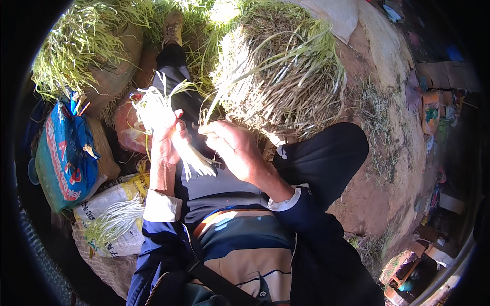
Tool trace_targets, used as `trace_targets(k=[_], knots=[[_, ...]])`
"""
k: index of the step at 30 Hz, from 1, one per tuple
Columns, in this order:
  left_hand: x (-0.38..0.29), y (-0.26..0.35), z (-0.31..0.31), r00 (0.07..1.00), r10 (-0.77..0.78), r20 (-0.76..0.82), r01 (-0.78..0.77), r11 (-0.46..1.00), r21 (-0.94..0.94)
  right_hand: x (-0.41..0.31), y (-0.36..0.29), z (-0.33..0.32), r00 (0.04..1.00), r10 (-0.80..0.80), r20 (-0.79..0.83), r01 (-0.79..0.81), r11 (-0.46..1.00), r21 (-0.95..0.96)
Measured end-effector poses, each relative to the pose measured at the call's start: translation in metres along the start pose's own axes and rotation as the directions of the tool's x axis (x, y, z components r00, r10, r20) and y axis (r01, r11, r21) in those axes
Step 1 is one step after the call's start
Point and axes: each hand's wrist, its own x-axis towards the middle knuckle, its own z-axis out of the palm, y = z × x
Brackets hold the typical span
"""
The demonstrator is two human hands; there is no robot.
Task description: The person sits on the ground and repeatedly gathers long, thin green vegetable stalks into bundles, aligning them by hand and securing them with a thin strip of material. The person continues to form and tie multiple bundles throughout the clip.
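My left hand [168, 139] is closed around a bunch of pale, thin vegetable stalks [193, 157], garlic chives by the look of them. Their white ends point down toward my lap, and the leafy end above the fist is washed out by sunlight. Between the thumb and fingers of my right hand [233, 147], a thin green stalk [214, 105] is pinched. Just beyond that hand stands a large heap of similar stalks [283, 84], with dry brown strands on its near side. A smaller bunch of white stalks [116, 216] rests on a printed woven sack [132, 244] to my left.
A blue printed bag [71, 153] and a reddish plastic bag [130, 122] stand at left. Behind them, green leaves [84, 49] spill over a filled sack [115, 76]. My bent leg [325, 164] borders the heap. Dry plant scraps [379, 130] litter the earthen ground [356, 202].
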Motion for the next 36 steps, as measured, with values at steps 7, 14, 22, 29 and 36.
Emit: trace_targets(k=[7, 14, 22, 29, 36], knots=[[-0.002, -0.001, 0.014, 0.990, 0.032, -0.140, -0.010, 0.988, 0.152, 0.005, 0.016, 0.017, 0.994, 0.101, 0.048, -0.081, 0.947, -0.312], [0.000, -0.002, 0.012, 0.980, 0.073, -0.186, -0.034, 0.979, 0.203, -0.004, 0.026, 0.013, 0.991, -0.005, 0.134, 0.063, 0.897, -0.437], [0.001, -0.008, 0.019, 0.988, 0.078, -0.135, -0.032, 0.948, 0.316, -0.012, 0.009, 0.010, 0.953, -0.012, 0.301, 0.196, 0.785, -0.588], [0.004, -0.010, 0.021, 0.997, 0.055, -0.062, -0.030, 0.933, 0.359, 0.005, 0.012, 0.005, 0.935, 0.005, 0.356, 0.234, 0.744, -0.625], [0.007, -0.016, 0.009, 0.999, 0.051, -0.003, -0.044, 0.892, 0.450, 0.010, 0.022, 0.004, 0.934, 0.039, 0.354, 0.207, 0.749, -0.630]])
